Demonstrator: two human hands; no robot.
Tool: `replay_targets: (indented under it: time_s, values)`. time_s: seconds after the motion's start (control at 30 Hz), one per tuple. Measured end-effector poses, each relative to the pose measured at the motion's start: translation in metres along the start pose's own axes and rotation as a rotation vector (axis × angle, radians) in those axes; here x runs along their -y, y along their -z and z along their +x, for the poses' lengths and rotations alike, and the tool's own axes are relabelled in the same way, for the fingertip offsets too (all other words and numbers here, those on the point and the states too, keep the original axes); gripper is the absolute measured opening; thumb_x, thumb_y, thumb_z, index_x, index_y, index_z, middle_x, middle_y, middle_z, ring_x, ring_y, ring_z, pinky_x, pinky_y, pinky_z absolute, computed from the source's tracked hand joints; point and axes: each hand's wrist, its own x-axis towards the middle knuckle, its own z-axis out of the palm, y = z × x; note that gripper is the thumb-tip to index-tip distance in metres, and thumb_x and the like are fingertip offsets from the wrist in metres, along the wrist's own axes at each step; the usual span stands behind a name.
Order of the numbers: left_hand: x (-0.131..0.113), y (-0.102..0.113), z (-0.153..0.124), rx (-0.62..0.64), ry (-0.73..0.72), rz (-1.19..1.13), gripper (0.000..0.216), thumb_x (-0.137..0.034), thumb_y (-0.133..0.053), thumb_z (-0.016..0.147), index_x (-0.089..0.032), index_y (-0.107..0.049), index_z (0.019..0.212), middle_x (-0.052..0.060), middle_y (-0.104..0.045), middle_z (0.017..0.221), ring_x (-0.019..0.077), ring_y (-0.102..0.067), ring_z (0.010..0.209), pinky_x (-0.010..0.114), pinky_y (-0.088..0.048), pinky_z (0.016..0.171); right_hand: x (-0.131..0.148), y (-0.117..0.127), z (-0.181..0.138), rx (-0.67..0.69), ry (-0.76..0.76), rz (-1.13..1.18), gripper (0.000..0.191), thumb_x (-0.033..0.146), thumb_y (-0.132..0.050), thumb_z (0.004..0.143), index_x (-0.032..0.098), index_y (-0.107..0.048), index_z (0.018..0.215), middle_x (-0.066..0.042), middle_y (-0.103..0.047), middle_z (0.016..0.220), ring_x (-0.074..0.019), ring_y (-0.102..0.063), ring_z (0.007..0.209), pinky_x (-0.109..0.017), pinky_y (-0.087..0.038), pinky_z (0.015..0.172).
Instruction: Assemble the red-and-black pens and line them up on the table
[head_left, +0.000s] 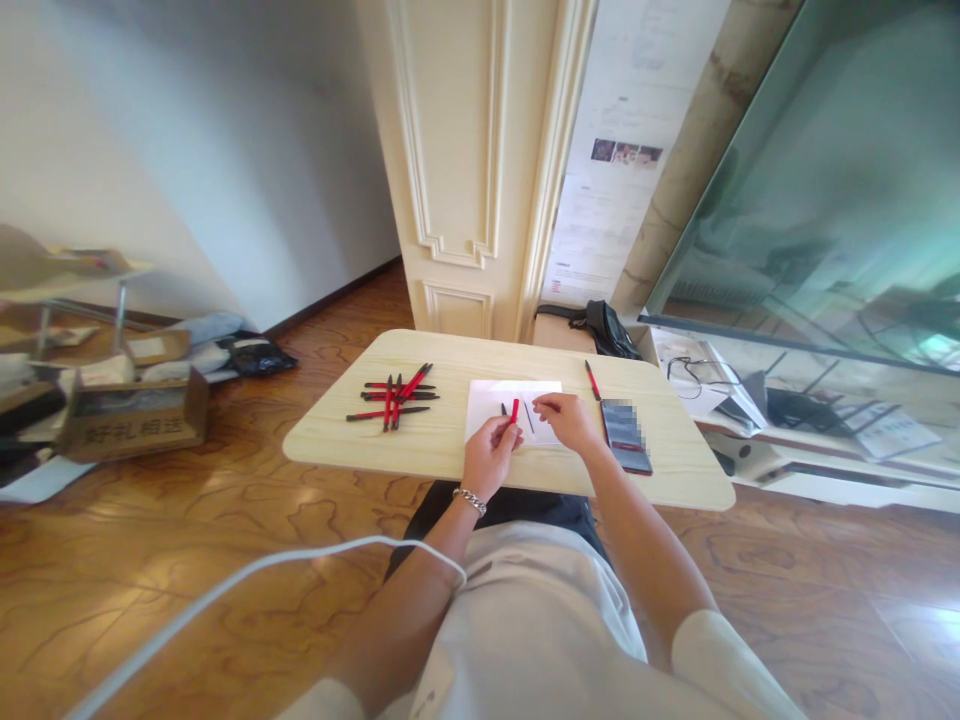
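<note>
My left hand [487, 455], with a chain bracelet at the wrist, grips a red pen barrel [515, 409] that points up over a white sheet of paper [484, 395]. A small black pen part [504, 409] shows just left of the barrel. On the sheet, between my hands, lies a thin dark stick that looks like a pen refill [529, 418]. My right hand [568, 418] hovers at the paper's right side, thumb and fingers pinched together. Whatever it holds, if anything, is too small to make out.
Several red and black pens [394, 398] lie crossed in a pile on the left of the pale wooden table [420, 462]. One more pen [592, 380] lies at the right, above a phone [626, 435]. A white cable [300, 555] runs past my left arm.
</note>
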Motion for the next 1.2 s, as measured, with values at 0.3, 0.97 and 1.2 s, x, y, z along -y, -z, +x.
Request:
replay_targets:
  time_s: [0.3, 0.97, 1.2]
  values:
    - [0.004, 0.0, -0.002, 0.009, -0.037, 0.104, 0.037, -0.046, -0.059, 0.081, -0.017, -0.063, 0.104, 0.007, -0.071, 0.087, 0.018, -0.068, 0.077, 0.034, -0.055, 0.076, 0.043, 0.025, -0.007, 0.021, 0.201, 0.054, 0.022, 0.023, -0.054, 0.083, 0.02, -0.07, 0.098, -0.004, -0.07, 0.092, -0.0139, -0.062, 0.078, -0.025, -0.046, 0.075]
    - [0.001, 0.002, -0.003, 0.044, -0.08, 0.198, 0.033, -0.043, -0.056, 0.084, -0.019, -0.063, 0.105, 0.006, -0.071, 0.086, 0.0184, -0.068, 0.078, 0.032, -0.055, 0.075, 0.048, 0.032, -0.007, 0.035, 0.251, -0.019, 0.017, 0.022, -0.057, 0.082, 0.021, -0.073, 0.09, -0.003, -0.072, 0.092, -0.0166, -0.065, 0.087, -0.027, -0.046, 0.083]
    - [0.007, 0.001, -0.001, 0.012, -0.04, 0.058, 0.036, -0.046, -0.059, 0.082, -0.017, -0.062, 0.104, 0.008, -0.071, 0.09, 0.0178, -0.069, 0.076, 0.033, -0.056, 0.075, 0.011, 0.019, 0.002, -0.063, 0.085, -0.205, 0.017, 0.02, -0.057, 0.083, 0.02, -0.071, 0.093, -0.004, -0.072, 0.09, -0.0167, -0.065, 0.085, -0.025, -0.046, 0.079]
